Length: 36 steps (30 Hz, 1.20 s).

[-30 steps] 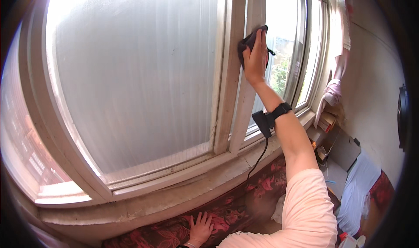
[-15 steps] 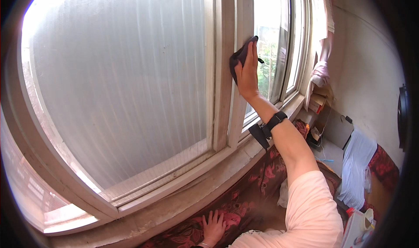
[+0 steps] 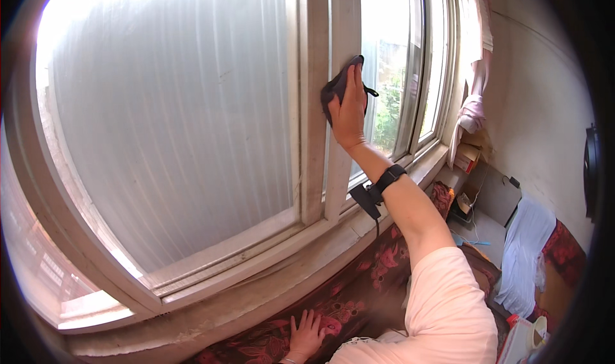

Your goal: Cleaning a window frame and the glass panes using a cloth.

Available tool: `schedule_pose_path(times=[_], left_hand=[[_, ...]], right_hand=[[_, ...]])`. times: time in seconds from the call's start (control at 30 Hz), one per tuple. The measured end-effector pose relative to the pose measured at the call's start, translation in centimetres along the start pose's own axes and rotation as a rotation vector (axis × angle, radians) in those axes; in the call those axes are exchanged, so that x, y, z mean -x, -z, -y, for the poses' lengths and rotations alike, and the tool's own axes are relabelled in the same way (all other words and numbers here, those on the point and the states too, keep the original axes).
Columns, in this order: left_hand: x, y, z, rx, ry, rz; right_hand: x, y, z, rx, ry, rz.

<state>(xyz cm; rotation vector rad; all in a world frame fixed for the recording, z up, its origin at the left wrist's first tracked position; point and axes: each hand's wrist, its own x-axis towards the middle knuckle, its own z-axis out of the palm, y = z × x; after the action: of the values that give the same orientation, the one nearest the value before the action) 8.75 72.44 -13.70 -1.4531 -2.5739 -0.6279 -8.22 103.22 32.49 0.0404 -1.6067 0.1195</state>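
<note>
Head view: L hand, nearest the lower edge, rests palm down on dk red floral fabric, fingers spread, nothing gripped. Pale pink sleeve covers the R upper arm; R forearm extends up and fwd. Blk wrist strap is fitted below the R hand w/ a blk wedge-shaped unit attached; a blk cable hangs from it. Window sill runs diag. beyond the fabric. R hand grasps a dk cloth, thumb on L side, fingers extended along it; a blk tab projects at R. Cloth location: against the vert. window post, btwn the frosted pane (L) and the clear pane (R). Knotted pale curtain hangs farther R, adj. to wall. Green foliage shows outside, thru the clear pane.
</note>
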Motion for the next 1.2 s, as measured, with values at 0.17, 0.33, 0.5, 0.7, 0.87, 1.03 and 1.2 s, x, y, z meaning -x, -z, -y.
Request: schedule_pose_path(times=[0.17, 0.33, 0.5, 0.7, 0.87, 1.03, 1.2], left_hand=[[-1.9, -1.4, -0.9, -0.027, 0.07, -0.01], [-3.3, -5.8, -1.2, -0.047, 0.358, -0.181], [-4.8, -6.5, -1.6, -0.127, 0.668, -0.309], [-4.6, -5.2, -1.3, -0.226, 0.753, -0.205], [-4.5, -3.7, -1.4, -0.248, 0.762, -0.133], [-4.8, -3.1, -1.2, -0.247, 0.758, -0.092], [-5.2, -2.5, -1.0, -0.243, 0.746, -0.059]], right_hand=[[-0.1, -0.2, -1.3, -0.141, 0.039, -0.024], [-0.6, 0.1, -2.2, -0.403, 0.141, 0.039], [-1.8, 1.6, -6.3, -0.477, 0.128, 0.036], [-3.9, 0.1, -11.6, -0.346, 0.172, -0.032], [-6.9, -0.4, -13.6, -0.207, 0.367, 0.046], [-12.4, -0.9, -13.8, -0.151, 0.512, 0.076], [-20.2, -1.9, -13.8, -0.142, 0.534, -0.096]])
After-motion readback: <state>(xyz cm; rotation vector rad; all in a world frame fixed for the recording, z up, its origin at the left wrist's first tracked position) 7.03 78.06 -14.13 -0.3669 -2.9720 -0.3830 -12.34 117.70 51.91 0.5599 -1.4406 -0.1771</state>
